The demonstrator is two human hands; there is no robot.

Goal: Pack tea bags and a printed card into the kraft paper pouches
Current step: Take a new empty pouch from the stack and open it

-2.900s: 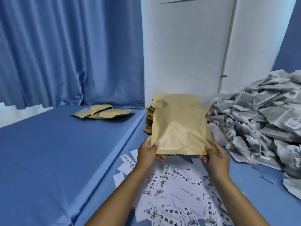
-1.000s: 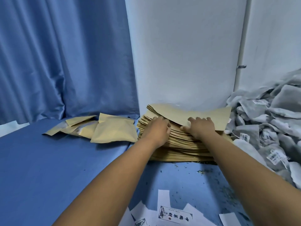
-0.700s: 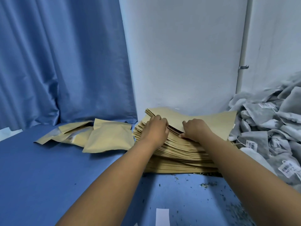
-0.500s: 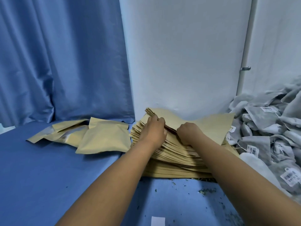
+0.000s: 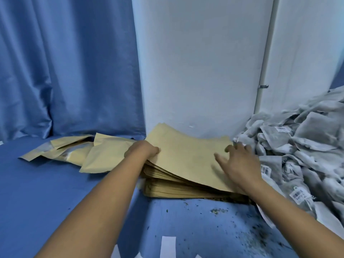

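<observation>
Fingers of left hand [image 5: 142, 150] grip one top pouch [image 5: 188, 157] — right hand [image 5: 240, 162] spread loose — three filled pouches [image 5: 78, 151] beside.

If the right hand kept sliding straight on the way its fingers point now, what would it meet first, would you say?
The right hand lies open on the top kraft pouch, fingers pointing up-left toward the wall. Beyond the pouch's far edge it would probably meet the white wall; depth is unclear.

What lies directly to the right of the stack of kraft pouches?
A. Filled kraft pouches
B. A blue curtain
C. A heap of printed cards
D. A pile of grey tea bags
D: the pile of grey tea bags rises right beside the stack of kraft pouches, just past the right hand.
</observation>
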